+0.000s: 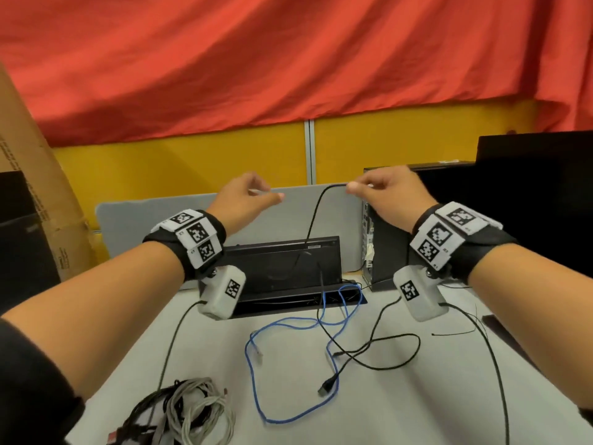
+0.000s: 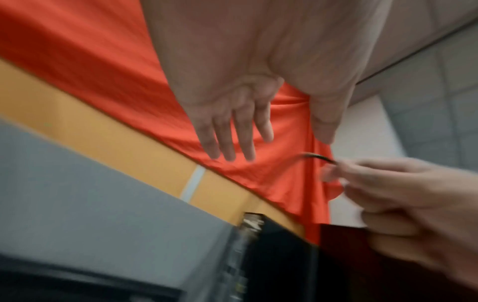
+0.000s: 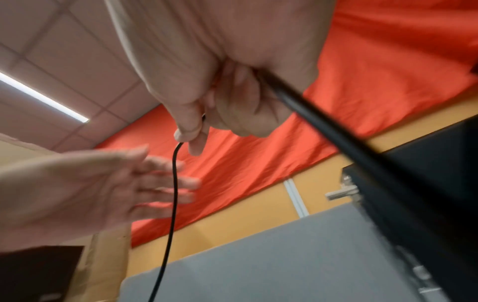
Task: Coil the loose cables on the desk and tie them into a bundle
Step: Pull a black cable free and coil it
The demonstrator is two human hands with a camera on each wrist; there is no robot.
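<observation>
Head view: right hand point(image 1: 390, 194) pinches a black cable point(image 1: 316, 213) raised above the desk point(image 1: 288, 364), left hand point(image 1: 248, 197) beside it, fingers relaxed and holding nothing.

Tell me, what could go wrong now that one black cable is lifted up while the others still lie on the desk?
The black cable pinched by the right hand crosses the blue cable on the desk, so pulling may drag or knot both. The left hand is open and holds nothing, so the slack hangs unguided. The pinch sits near the cable's end and might slip.
</observation>
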